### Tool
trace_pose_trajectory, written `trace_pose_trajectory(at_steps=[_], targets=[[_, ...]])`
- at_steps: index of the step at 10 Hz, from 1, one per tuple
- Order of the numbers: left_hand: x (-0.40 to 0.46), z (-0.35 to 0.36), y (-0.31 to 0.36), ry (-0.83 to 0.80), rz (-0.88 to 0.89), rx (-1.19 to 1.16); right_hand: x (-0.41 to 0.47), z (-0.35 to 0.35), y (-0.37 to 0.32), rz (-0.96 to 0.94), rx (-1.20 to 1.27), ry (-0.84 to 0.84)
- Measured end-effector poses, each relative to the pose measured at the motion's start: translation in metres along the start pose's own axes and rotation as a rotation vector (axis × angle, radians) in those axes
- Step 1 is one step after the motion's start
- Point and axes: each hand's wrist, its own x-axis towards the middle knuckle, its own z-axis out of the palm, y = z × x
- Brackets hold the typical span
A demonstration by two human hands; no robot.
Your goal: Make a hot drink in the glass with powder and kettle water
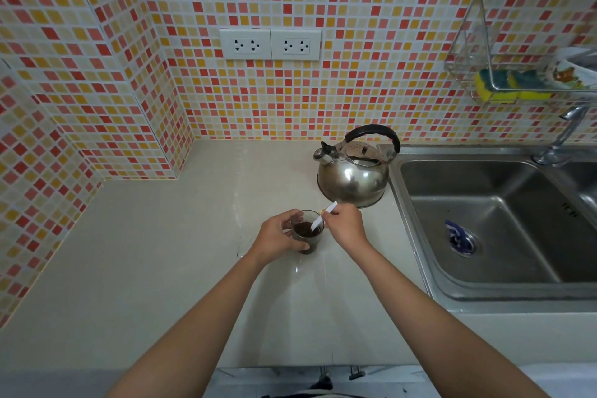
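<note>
Glass (306, 233) stands on counter (161, 252), kettle (353, 171) at its 1 o'clock. Left hand (279, 234) wraps the glass; right hand (345, 224) pinches white spoon (321, 218). Advise slow stirring, firm hold.

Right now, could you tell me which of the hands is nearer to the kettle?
Right. The right hand holds the white spoon just in front of the kettle. The left hand grips the glass on its far side, farther from the kettle.

Glass (306, 233) on counter (161, 252), kettle (353, 171) behind it, sink (484, 220) to the right.
</note>
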Motion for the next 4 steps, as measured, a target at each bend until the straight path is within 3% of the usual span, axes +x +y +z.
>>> trace_pose_trajectory(at_steps=[3,4], targets=[[0.001,0.0,-0.004,-0.036,0.041,-0.006,-0.004,-0.001,0.002,0.006,-0.005,-0.034],[-0.006,-0.003,-0.008,-0.01,-0.008,0.004,-0.015,-0.01,0.009,0.032,0.126,0.059]])
